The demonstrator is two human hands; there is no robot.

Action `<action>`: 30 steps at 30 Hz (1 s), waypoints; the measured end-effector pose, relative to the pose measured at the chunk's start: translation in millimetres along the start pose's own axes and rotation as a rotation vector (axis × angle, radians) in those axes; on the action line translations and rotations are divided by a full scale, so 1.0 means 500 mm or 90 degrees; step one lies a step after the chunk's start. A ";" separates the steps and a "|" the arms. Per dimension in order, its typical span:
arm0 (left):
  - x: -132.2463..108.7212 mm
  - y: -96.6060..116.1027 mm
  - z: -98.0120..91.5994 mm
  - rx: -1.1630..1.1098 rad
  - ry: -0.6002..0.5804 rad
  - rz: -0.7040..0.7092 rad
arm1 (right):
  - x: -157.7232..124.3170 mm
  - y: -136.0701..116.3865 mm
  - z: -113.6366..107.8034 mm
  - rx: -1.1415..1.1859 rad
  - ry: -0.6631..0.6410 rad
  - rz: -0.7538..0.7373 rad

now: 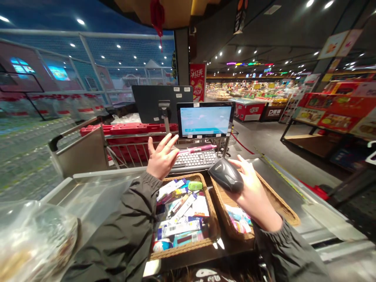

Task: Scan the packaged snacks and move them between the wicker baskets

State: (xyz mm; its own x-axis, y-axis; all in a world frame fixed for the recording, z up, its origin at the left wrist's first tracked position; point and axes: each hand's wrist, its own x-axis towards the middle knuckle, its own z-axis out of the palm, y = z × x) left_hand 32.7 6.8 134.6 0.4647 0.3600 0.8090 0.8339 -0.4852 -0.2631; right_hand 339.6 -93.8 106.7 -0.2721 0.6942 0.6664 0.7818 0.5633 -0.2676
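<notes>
My right hand (252,188) is wrapped round a black handheld barcode scanner (226,175), its head pointing up and to the left. My left hand (163,157) is at the left end of a keyboard (196,158), thumb low and the other fingers raised and fanned. A long, slim pink stick-like item (199,149) runs rightward from the thumb, above the keyboard; its near end seems pinched there, partly hidden by the thumb. Below my hands are a wicker basket (216,219) of small packets and a second wicker basket (279,199) with a few packs.
Behind the keyboard stands a lit screen (205,119), with the back of another monitor (152,103) beside it. A clear plastic bag (35,235) lies at the lower left on the metal counter (102,192). Red boxes (337,117) fill a shelf at right.
</notes>
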 end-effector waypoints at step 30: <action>-0.335 0.033 0.008 -0.105 -0.471 -0.118 | -0.015 -0.033 0.077 0.045 -0.086 0.030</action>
State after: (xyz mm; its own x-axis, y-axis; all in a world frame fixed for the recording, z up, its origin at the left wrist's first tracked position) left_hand -30.3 -58.3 -7.3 0.4486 0.8563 0.2561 0.8891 -0.4567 -0.0301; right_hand 307.2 -91.2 79.1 -0.3129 0.7722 0.5530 0.7556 0.5552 -0.3476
